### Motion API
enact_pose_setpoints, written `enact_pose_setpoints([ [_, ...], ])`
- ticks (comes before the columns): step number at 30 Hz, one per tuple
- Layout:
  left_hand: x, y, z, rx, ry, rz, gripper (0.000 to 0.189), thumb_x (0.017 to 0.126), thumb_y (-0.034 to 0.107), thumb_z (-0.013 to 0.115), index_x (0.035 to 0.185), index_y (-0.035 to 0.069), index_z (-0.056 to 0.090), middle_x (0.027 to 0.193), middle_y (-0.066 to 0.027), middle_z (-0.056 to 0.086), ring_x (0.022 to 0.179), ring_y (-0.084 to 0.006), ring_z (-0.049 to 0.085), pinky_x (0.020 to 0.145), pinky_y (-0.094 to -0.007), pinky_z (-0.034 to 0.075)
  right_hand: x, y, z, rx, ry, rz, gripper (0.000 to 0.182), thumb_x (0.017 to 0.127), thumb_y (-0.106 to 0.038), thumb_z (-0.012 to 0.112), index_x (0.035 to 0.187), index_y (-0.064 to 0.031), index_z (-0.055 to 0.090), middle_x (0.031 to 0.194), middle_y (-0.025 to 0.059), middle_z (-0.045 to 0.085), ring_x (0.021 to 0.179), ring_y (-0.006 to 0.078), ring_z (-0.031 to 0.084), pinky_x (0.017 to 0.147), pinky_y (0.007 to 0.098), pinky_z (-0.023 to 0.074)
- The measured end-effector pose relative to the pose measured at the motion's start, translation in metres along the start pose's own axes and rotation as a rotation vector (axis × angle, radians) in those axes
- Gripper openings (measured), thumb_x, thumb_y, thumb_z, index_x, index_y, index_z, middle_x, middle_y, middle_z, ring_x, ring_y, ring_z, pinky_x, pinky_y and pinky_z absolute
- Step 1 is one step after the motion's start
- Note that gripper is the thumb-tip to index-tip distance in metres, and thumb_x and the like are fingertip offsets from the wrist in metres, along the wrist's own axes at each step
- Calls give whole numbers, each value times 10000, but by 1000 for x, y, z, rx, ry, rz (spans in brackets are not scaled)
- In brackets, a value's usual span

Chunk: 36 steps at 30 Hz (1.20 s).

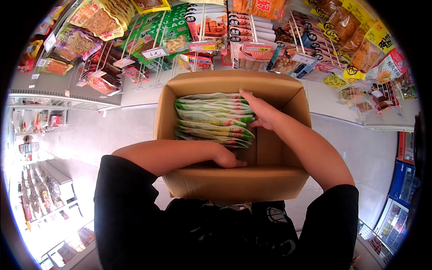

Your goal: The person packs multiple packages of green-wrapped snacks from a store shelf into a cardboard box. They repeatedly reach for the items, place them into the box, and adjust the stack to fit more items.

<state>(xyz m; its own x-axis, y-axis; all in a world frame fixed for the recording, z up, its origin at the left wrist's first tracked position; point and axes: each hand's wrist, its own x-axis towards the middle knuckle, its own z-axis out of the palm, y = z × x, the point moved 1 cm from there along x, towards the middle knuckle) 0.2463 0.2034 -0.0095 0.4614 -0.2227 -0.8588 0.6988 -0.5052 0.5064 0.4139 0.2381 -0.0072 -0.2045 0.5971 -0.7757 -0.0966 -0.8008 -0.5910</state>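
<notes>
An open cardboard box (236,184) lies before me with its flaps folded outward. Inside it, a row of green-and-white plastic food packets (212,118) stands on edge against the left side. My right hand (261,111) rests at the right end of the row, fingers spread along the packets' edges, some fingertips hidden behind them. At the near end of the row, my left hand (229,158) reaches down inside the box's near wall, and most of its fingers are out of sight. Whether either hand grips a packet cannot be told.
Beyond the box, a shelf display holds hanging snack packets (206,27) on metal hooks with price tags (155,53). More stocked shelves (44,192) are at the left. Drinks coolers or boxes (401,182) stand at the far right. Pale tiled floor (108,128) surrounds the box.
</notes>
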Motion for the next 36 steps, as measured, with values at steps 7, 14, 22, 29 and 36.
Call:
enact_pose_setpoints([
  [7,-6,3,5,22,157,-41,950,956,651,297,1489,-114,118,1538,-332,191,1455,-412,184,1193,-429,153,-2,7,4,41,69,-175,689,889,-547,579,1322,-16,508,1303,165,563,1190,271,549,1008,496,425],
  [14,21,-13,2,110,107,22,943,954,650,310,1489,-109,144,1542,-323,190,1454,-413,189,1193,-435,153,-19,-7,11,-249,197,-162,699,901,-572,539,1295,5,543,1275,167,589,1176,320,565,946,517,471],
  [22,-6,0,-10,105,37,-12,937,954,675,258,1503,-77,150,1556,-294,187,1466,-392,167,1194,-445,145,-38,-57,-6,-1240,515,-314,547,917,-536,501,930,-32,710,983,207,694,946,381,663,829,474,530],
  [29,0,-6,-11,173,61,-25,911,961,666,263,1501,-64,188,1548,-287,224,1460,-386,190,1189,-451,165,-60,-50,27,-1525,106,-791,461,774,-479,699,1015,-93,632,1057,152,631,1014,345,609,816,472,500],
  [36,0,-11,-8,106,174,215,690,1002,568,329,1428,37,435,1497,-244,364,1401,-377,318,1165,-454,228,-51,-15,43,-1793,-107,-861,922,678,-423,725,1481,-154,363,1550,192,265,1390,544,208,1130,633,216],
])
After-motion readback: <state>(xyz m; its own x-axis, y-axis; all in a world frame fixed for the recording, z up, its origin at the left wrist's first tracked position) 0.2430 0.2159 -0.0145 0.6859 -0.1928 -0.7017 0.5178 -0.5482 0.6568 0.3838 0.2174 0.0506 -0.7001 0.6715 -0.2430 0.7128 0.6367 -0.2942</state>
